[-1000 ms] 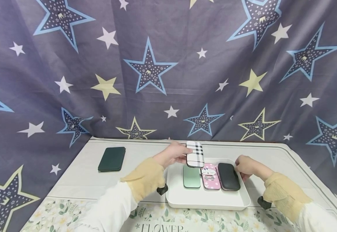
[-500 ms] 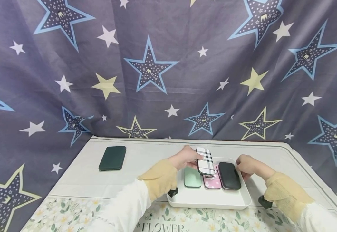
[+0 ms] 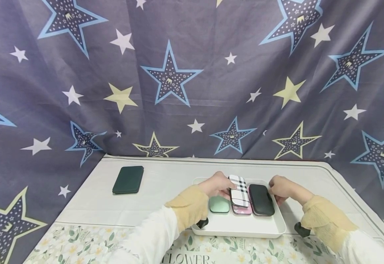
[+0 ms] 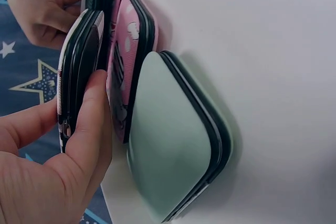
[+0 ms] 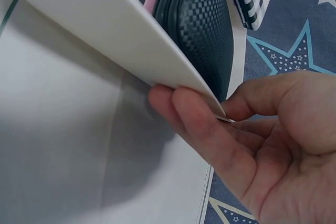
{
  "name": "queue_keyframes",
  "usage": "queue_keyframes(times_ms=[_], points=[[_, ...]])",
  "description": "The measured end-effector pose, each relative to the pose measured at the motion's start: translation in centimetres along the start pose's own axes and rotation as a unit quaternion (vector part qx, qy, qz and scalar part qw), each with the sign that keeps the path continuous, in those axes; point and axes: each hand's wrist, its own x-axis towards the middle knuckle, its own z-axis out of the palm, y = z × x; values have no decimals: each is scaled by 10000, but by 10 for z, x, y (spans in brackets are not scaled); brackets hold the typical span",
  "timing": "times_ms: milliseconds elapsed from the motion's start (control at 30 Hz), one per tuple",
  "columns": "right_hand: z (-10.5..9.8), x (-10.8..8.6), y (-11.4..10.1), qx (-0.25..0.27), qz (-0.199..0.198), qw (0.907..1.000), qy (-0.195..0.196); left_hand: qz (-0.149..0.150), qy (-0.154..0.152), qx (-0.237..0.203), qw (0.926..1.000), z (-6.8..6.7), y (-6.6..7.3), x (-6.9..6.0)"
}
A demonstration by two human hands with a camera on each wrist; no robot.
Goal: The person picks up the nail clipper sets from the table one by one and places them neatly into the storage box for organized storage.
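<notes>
My left hand (image 3: 217, 184) pinches a white-and-black plaid zip case (image 3: 239, 191) between thumb and fingers. That case is just over the pink patterned zip case (image 3: 242, 210), hiding most of it; in the left wrist view a zip pull shows at its edge. Beside it in the white tray (image 3: 238, 231) lie a mint green zip case (image 4: 170, 135) on the left and a black zip case (image 3: 261, 200) with a woven texture on the right. At the tray's right wall, my right hand (image 5: 252, 135) pinches the rim, thumb inside and fingers outside.
A dark green flat case (image 3: 128, 179) lies on the table at the left, apart from the tray. A floral mat (image 3: 79, 242) runs along the table's front. Behind the table hangs a star-patterned curtain (image 3: 198, 99).
My left hand has carried the plaid case right and toward me, from above the green case to over the pink one. The right hand stays at the tray rim.
</notes>
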Motion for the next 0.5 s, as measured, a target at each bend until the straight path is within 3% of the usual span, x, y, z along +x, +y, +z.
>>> queue_keyframes(times_ms=[500], points=[[0,-1,0,129,-77,9999,-2,-48,-274,-153,9995,7,-10,6]])
